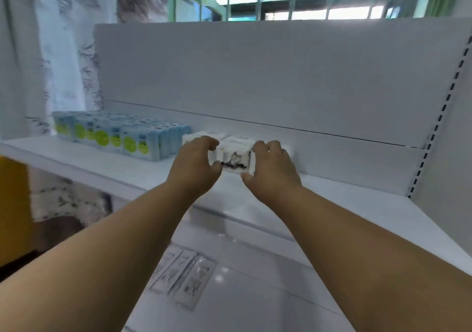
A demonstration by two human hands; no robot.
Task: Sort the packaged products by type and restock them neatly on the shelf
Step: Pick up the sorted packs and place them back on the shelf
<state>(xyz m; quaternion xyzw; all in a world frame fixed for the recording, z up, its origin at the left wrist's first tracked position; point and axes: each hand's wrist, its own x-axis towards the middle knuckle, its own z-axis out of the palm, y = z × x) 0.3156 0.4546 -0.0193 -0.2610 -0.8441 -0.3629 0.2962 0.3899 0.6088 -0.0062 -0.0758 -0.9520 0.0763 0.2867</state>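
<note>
A white pack with a black ink picture [233, 159] stands on the white shelf [357, 204], near its middle. My left hand [196, 163] grips the pack's left end with thumb below and fingers curled over the top. My right hand [272, 167] grips its right end the same way. More white packs [198, 135] stand just behind and to the left, partly hidden by my hands. A block of several blue packs with green round labels [115, 137] lines the shelf's left part.
The shelf's grey back panel [255, 76] rises behind the packs, with a slotted upright [439, 117] at the right. Flat clear sachets [184, 280] lie on the lower white surface below. A yellow object [12, 204] is at the left edge.
</note>
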